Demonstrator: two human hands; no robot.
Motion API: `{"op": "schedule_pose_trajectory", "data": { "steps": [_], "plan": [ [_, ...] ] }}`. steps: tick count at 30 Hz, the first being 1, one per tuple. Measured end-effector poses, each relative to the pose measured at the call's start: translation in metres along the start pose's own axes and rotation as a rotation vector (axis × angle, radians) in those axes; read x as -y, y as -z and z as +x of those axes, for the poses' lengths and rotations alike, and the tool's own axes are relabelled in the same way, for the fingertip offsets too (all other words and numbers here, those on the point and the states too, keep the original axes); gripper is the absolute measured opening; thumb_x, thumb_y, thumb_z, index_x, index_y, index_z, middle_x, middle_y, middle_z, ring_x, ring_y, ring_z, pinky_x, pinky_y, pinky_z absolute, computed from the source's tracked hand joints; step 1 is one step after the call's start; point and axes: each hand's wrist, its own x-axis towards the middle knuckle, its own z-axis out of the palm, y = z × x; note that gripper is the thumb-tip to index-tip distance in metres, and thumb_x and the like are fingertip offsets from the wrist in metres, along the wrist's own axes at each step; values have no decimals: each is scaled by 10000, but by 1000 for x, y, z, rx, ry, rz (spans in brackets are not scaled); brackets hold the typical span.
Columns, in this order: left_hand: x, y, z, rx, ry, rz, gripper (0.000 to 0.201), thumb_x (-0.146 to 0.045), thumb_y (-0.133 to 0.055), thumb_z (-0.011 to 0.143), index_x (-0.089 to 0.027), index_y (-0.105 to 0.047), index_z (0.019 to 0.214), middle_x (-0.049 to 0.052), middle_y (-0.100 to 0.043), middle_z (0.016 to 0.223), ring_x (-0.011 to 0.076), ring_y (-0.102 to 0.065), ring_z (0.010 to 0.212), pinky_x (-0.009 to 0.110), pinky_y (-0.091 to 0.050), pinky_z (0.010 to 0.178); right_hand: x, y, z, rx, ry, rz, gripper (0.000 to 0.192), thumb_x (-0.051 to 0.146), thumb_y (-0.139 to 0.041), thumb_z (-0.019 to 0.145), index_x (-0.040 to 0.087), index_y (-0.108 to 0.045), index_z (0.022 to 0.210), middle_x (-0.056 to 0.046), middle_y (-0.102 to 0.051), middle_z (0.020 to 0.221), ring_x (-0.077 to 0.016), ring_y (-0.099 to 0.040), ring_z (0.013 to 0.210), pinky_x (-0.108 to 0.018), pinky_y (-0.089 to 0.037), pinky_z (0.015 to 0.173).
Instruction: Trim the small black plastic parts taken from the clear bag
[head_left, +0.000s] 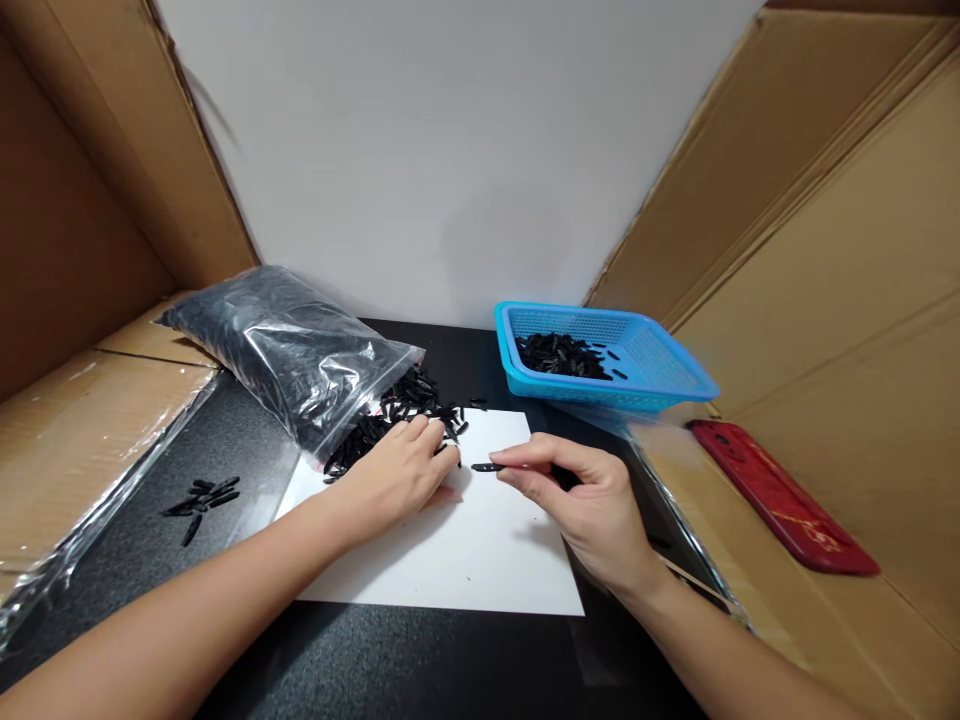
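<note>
Right hand (592, 505): fingers are pinching one small black piece (487, 467) at its right end; the piece is sticking out leftward from the fingertips, its long axis lying nearly level, pointing at the left hand.
Left hand (401, 475): it is lying palm down on the paper (465, 555), fingers curled loosely over the near edge of the pile (409, 405); whether they are gripping any piece, I cannot tell.
Key relation: the held piece is hovering just beside the left fingertips, between the two hands; the right hand is the one carrying it, the left is nearer the pile.
Pile: slim, dark, matte oblong pieces are spilling from the mouth of the bag (289, 345), just beyond the left fingers.
Bag: clear, glossy, crinkled plastic, bulging with the same pieces.
Basket (652, 375): bright blue perforated plastic, beyond the right fingers and to their right, holding a shallow heap of pieces.
Strays (202, 497): a few pieces are lying well left of the left hand on the dark tabletop (375, 660).
Paper: flat white sheet under both hands.
</note>
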Motion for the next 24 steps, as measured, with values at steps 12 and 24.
{"op": "schedule_pose_trajectory", "data": {
  "steps": [12, 24],
  "plan": [
    [0, 4, 4, -129, 156, -226, 219, -148, -428, 939, -210, -442, 729, -21, -495, 623, 152, -435, 589, 286, -295, 582, 1, 0, 0, 47, -64, -33, 156, 299, -684, 837, 198, -702, 720, 16, -590, 628, -138, -512, 602, -254, -402, 588],
    [-4, 26, 6, -443, 741, -1159, 184, -257, -543, 902, -244, -387, 804, -118, -389, 484, 75, -396, 367, 207, -265, 435, 1, -2, 0, 46, -169, 135, 120, 266, -724, 800, 189, -694, 713, 27, -526, 598, -100, -421, 541, -228, -345, 512]
  ]
}}
